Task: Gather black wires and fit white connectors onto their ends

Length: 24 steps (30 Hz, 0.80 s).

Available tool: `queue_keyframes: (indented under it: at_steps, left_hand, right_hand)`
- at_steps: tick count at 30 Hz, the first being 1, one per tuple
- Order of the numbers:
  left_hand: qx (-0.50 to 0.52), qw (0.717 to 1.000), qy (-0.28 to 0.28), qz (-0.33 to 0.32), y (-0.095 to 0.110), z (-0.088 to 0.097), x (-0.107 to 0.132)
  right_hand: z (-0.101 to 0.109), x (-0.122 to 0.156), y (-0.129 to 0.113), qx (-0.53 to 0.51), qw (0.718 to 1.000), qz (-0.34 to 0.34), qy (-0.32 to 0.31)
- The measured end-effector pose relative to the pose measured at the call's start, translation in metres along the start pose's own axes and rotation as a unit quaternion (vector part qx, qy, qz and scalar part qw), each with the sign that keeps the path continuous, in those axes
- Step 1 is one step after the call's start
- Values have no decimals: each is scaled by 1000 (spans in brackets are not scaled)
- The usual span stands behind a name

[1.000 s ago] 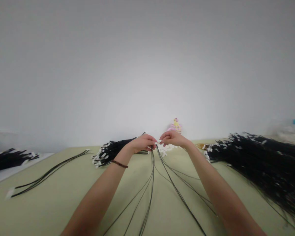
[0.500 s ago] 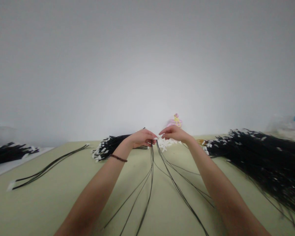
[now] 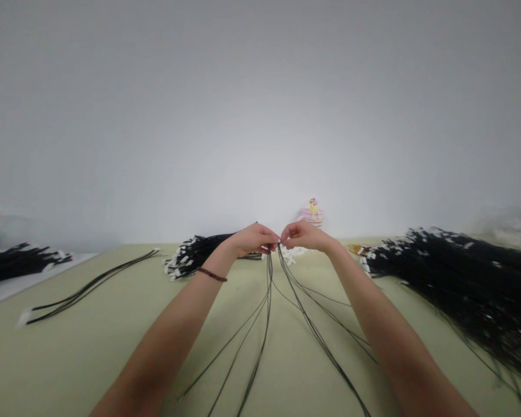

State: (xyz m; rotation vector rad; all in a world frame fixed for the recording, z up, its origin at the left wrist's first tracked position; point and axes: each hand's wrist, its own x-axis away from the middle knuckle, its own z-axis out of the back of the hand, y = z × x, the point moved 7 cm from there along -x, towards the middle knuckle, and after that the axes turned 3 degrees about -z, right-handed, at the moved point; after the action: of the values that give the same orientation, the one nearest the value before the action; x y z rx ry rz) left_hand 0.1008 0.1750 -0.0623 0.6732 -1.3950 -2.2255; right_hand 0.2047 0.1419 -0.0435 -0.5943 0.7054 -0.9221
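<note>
Far left of the pink figurine [image 3: 313, 211], black wire bundle [image 3: 19, 262] on a white sheet [image 3: 39, 286]. Closer in, loose black wires [image 3: 91, 285] lying on the tabletop [image 3: 69, 370], then a white-tipped wire bundle [image 3: 195, 258] just behind the left hand [image 3: 254, 240]. Fingers [image 3: 274, 236] of both hands pinched together on thin black wires [image 3: 267, 313], strands draping down to the tabletop. Right hand [image 3: 304, 236] just before the figurine. Far right, largest black wire bundle [image 3: 460, 284].

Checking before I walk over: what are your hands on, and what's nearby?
Left hand, right hand: each pinching thin black wires, fingertips nearly meeting. Wires trail onto pale green table. Large black wire bundle to the right.
</note>
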Motion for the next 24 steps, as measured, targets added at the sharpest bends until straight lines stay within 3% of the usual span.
queue_keyframes:
  at_steps: [7, 11, 17, 24]
  left_hand:
    - [-25, 1000, 9, 3, 5, -1, 3]
    - [-38, 999, -1, -2, 8, -4, 3]
    - [-26, 1000, 14, 3, 10, -4, 4]
    - [-35, 999, 18, 2, 10, -1, 5]
  right_hand:
    - [9, -1, 7, -37, 997, -20, 67]
    - [15, -2, 4, -42, 994, 5, 101]
    - [11, -2, -10, -42, 992, 91, 72]
    - [5, 1, -10, -42, 997, 49, 33]
